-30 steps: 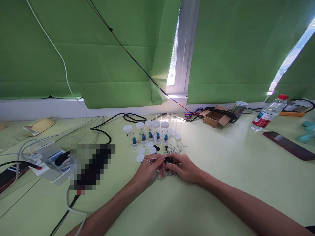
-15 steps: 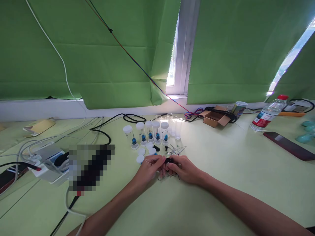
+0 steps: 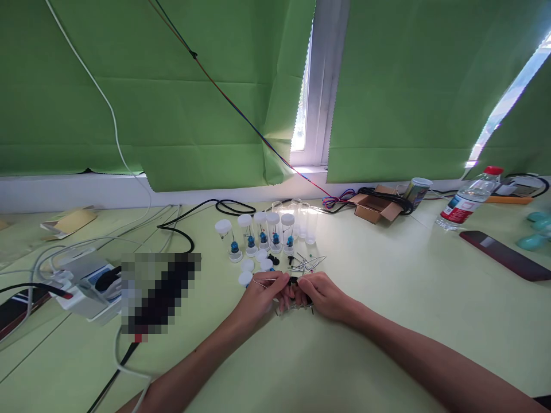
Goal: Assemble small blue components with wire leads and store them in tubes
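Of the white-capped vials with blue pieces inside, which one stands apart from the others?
The leftmost capped vial; a gap separates it from the other four, which stand close together.

Wall covering: green blinds [image 3: 181,109] hang across the whole back wall, lower edges uneven.
Window: a white window frame [image 3: 316,92] shows in the gap between two blinds.
Light: daylight enters through that gap and through a slanted gap at far right [image 3: 508,97].
Sill: a white ledge [image 3: 64,192] runs below the blinds.
Furniture: a pale green table [image 3: 387,321] fills the lower half of the view.
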A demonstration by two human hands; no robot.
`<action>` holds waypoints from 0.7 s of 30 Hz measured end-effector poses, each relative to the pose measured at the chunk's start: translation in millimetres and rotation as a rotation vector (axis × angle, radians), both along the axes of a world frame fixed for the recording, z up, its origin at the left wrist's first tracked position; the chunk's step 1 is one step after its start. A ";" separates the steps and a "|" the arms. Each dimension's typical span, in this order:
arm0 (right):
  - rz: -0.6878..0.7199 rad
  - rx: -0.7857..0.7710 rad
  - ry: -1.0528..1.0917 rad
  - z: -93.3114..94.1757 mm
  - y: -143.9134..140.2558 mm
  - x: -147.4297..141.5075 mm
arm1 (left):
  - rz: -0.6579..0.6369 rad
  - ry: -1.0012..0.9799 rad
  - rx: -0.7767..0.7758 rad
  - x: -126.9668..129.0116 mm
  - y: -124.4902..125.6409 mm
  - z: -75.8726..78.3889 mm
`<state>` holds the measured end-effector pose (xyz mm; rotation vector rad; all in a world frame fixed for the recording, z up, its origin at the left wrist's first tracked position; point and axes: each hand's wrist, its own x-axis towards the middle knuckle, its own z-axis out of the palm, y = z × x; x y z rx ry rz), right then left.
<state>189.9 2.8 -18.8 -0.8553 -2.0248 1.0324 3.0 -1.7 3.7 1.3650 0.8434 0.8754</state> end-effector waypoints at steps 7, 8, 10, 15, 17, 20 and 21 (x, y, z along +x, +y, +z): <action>0.000 -0.009 -0.009 3.7 -1.2 0.5 | 0.011 -0.018 -0.021 -0.2 0.0 0.6; -0.006 -0.004 -0.018 4.8 -1.6 0.4 | 0.015 -0.021 -0.024 -0.2 -0.1 0.4; -0.014 0.009 -0.034 7.2 -2.6 0.0 | 0.024 -0.023 -0.026 -0.2 -0.2 0.0; 0.001 0.018 -0.052 11.8 -4.7 -0.8 | 0.022 0.000 0.000 -0.4 -0.1 -0.1; 0.004 0.018 -0.074 12.1 -4.8 -0.6 | 0.015 0.010 0.006 -0.2 -0.1 0.7; 0.000 0.029 -0.092 10.4 -3.8 0.0 | 0.010 0.011 0.004 0.5 -0.1 2.2; -0.002 0.035 -0.090 9.4 -3.4 0.2 | 0.011 0.009 0.003 0.7 -0.2 2.7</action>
